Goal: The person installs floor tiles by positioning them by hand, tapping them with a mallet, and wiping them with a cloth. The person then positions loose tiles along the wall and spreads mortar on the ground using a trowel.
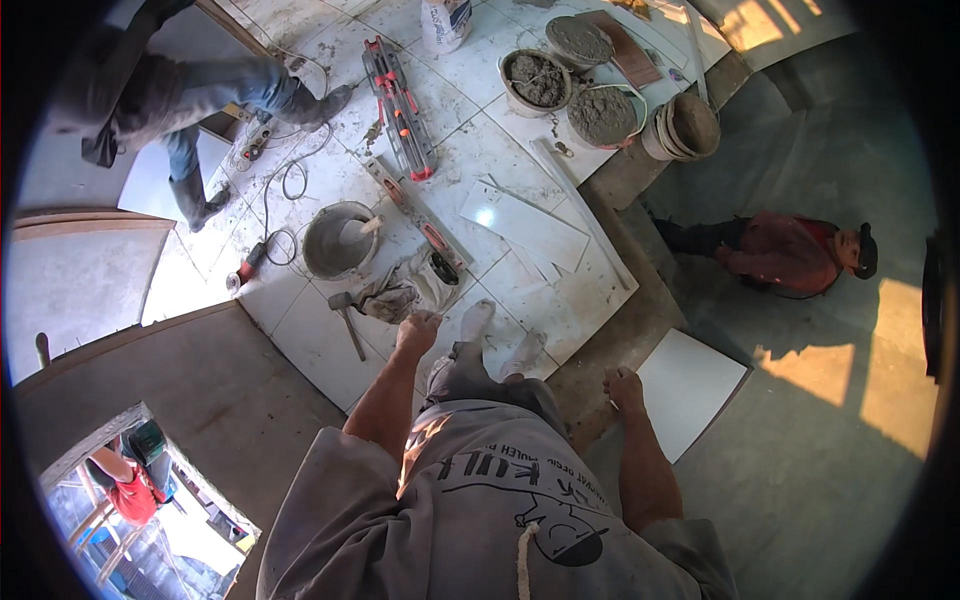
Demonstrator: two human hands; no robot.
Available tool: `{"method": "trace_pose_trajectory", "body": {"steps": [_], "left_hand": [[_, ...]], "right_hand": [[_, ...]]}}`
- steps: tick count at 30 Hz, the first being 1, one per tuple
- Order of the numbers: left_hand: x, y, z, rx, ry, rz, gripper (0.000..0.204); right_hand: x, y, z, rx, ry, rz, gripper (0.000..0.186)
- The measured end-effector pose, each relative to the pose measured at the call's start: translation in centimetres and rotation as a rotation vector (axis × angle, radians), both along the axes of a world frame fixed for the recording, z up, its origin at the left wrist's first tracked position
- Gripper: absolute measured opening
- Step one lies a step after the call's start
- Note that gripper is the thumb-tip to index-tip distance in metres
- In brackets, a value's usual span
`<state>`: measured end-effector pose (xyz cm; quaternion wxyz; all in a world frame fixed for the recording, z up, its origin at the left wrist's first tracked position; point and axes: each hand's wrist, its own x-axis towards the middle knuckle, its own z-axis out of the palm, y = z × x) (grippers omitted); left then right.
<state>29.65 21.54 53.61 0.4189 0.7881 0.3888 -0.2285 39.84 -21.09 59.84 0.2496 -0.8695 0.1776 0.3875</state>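
Note:
My left hand is held out in front of me with its fingers curled. It is above the tiled floor, close to a crumpled pale cloth or sack; whatever it may hold is hidden. To the right my right hand is closed too, a tiny pale bit showing at its fingers that I cannot make out. Beside that hand stands or lies a large white tile; I cannot tell whether they touch. A hammer or mallet lies left of my left hand, near a bucket with a handled tool inside.
A spirit level, a red-and-grey tile cutter and cut tile pieces lie ahead. Mortar buckets stand farther off. An angle grinder trails a cord. One person steps at left; another stands right, past the floor's edge.

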Motion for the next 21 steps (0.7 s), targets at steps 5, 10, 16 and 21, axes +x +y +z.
{"method": "trace_pose_trajectory", "body": {"steps": [5, 10, 16, 21], "left_hand": [[0.0, 0.3, -0.2, 0.005, -0.012, -0.034, 0.037], [-0.2, 0.9, -0.9, -0.024, -0.024, -0.042, 0.034], [-0.1, 1.3, -2.0, -0.09, -0.046, -0.04, 0.031], [-1.7, 2.7, -4.5, -0.132, -0.014, -0.089, 0.032]], "right_hand": [[-0.2, 0.2, -0.1, 0.005, 0.017, -0.063, 0.036], [-0.3, 1.3, 0.7, -0.045, 0.009, 0.008, 0.036], [-2.2, 0.0, -2.5, -0.148, -0.067, 0.092, 0.039], [-2.1, 2.0, -1.5, -0.114, -0.067, -0.003, 0.039]]}}
